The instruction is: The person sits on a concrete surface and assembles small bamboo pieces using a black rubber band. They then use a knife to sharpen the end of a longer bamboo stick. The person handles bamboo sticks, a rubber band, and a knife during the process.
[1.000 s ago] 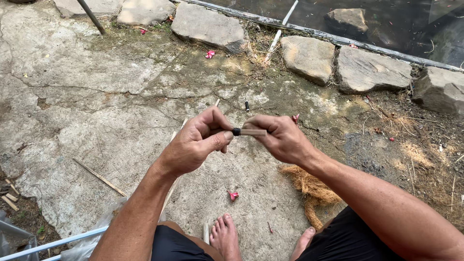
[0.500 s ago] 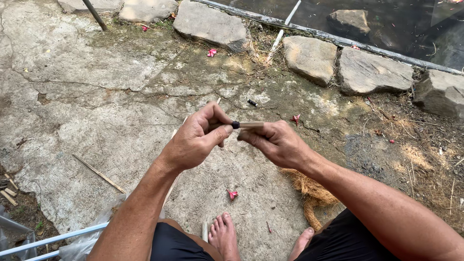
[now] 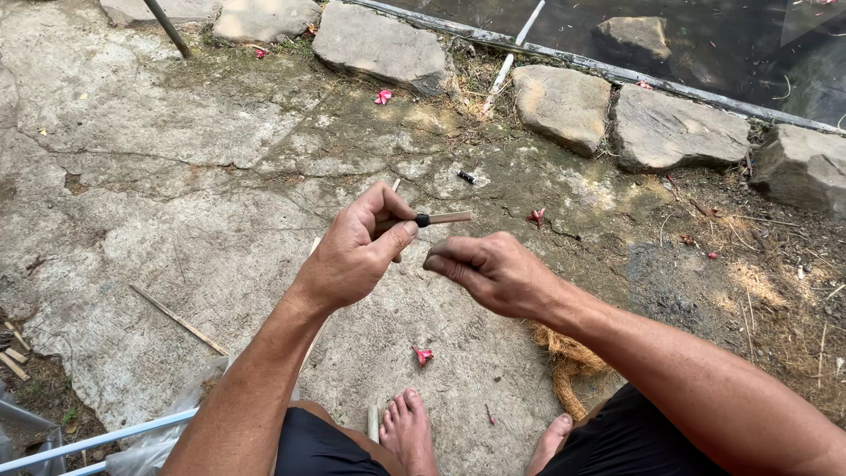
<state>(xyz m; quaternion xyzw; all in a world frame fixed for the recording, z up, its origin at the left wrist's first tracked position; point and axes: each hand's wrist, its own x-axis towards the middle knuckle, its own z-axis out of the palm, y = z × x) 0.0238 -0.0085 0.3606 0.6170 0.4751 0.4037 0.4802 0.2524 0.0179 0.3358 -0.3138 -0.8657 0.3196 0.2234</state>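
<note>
The left hand [image 3: 357,251] is clamped on a thin pale stick [image 3: 448,218], thumb and fingers pinched around it, so that a short length juts out toward the right hand. A small black ring [image 3: 422,220] sits on the stick right at the left fingertips. The right hand [image 3: 493,271] hangs just below and beside the free end of the stick, apart from it, its fingers curled loosely together; whether something small lies inside that curl cannot be told.

Judging from how things lie, the ring is already seated on the stick, and the bare tip beyond it looks unworked; what else is left cannot be read from this view.

Further out from the left hand, a second small black piece [image 3: 466,177] lies on the cracked stone ground [image 3: 176,203]. Well off to the left hand's outer side a long loose stick [image 3: 179,319] rests flat. Below the right wrist there is a bundle of brown fibre [image 3: 564,370], partly hidden by the forearm. Bare feet [image 3: 410,432] show at the bottom edge, cut off by the frame. The part of the pale stick inside the left fist is hidden, so its full length is unclear
</note>
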